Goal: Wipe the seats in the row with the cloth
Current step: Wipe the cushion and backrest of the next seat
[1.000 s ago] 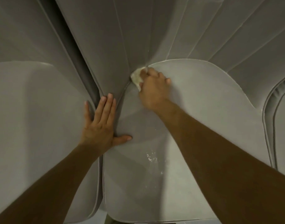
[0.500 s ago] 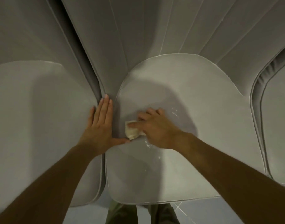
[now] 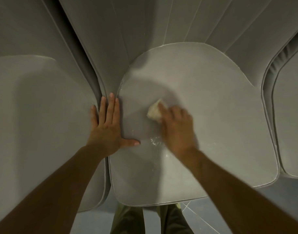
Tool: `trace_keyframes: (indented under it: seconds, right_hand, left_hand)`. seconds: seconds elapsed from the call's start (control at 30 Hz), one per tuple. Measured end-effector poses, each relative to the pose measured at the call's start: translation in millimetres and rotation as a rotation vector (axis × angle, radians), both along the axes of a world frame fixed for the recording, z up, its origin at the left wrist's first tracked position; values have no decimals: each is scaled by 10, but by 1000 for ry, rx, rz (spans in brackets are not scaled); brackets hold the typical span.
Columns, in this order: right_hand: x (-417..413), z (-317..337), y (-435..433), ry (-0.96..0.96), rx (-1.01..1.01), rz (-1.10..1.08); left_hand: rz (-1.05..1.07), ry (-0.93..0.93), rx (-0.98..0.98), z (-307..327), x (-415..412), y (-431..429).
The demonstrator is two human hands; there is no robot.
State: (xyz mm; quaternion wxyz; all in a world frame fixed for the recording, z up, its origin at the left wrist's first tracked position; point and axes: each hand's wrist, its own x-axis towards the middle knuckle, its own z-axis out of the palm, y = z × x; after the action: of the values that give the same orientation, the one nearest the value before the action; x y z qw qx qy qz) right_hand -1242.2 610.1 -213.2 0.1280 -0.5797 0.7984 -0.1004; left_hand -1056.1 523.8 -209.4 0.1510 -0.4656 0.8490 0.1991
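My right hand (image 3: 177, 130) presses the cloth (image 3: 155, 112) on middle seat (image 3: 221, 115), left hand (image 3: 107, 127) flat & empty; should wipe w/ overlapping strokes over white specks (image 3: 155, 141).

seats (image 3: 204, 115): 3 | cloth (image 3: 155, 110): 1 | hand (image 3: 107, 127): 2 | legs (image 3: 128, 220): 2

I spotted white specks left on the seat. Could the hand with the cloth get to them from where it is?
Probably yes. The white specks lie on the middle seat just beside the right hand holding the cloth, with nothing between them.
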Motion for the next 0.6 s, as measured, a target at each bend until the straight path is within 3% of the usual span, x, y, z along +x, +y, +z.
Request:
trace_keyframes:
  seconds: [0.17, 0.27, 0.37, 0.43, 0.5, 0.6]
  right_hand:
    - [23, 114, 87, -210, -89, 99]
    - [-359, 221, -57, -195, -127, -161]
    - [-608, 135, -155, -145, -41, -411]
    - [-395, 33, -112, -41, 2, -303]
    - [39, -6, 32, -22, -14, -60]
    - [386, 64, 162, -172, -9, 116]
  left_hand:
    - [-63, -1, -51, 15, 153, 39]
    - [-91, -68, -33, 20, 265, 78]
    - [-94, -59, -41, -10, 284, 82]
    - [-101, -49, -46, -28, 277, 75]
    - [-97, -42, -35, -26, 285, 79]
    - [-37, 7, -23, -4, 286, 80]
